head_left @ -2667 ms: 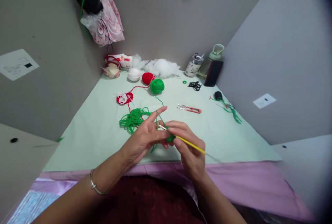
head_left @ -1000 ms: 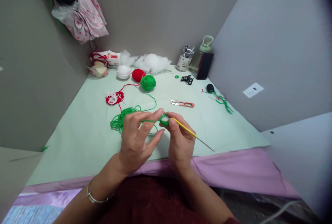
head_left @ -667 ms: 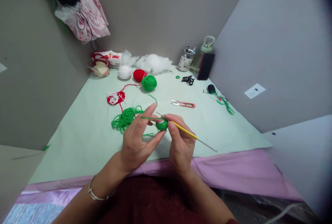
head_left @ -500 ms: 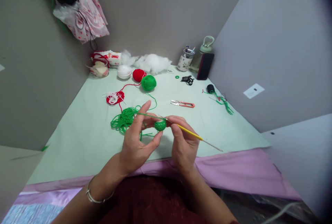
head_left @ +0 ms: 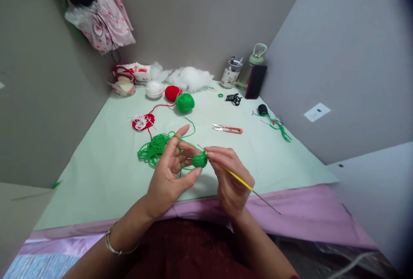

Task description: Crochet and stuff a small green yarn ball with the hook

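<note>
My left hand (head_left: 169, 175) pinches a small green crocheted piece (head_left: 199, 159) between thumb and fingers. Green yarn runs taut over its raised index finger down to the piece. In my right hand (head_left: 232, 182) is a crochet hook (head_left: 238, 178) with a yellow grip, held like a pen; its thin tip meets the top edge of the piece, and its metal rear end points down to the right. Beneath and left of the piece lies a loose heap of green yarn (head_left: 153, 150), with a strand leading back to a green yarn ball (head_left: 185, 103).
Orange thread snips (head_left: 227, 129) lie beyond my right hand. Further back are a red yarn ball (head_left: 173, 93), a white yarn ball (head_left: 154, 90), white stuffing (head_left: 190, 79), a pen cup (head_left: 231, 74), a bottle (head_left: 256, 59) and a phone (head_left: 256, 82). A red-and-white crocheted piece (head_left: 149, 120) sits left.
The crochet hook's rear end has swung downward as my right hand turned and shifted slightly right. The green piece has tilted and sits a little lower in my left hand.
</note>
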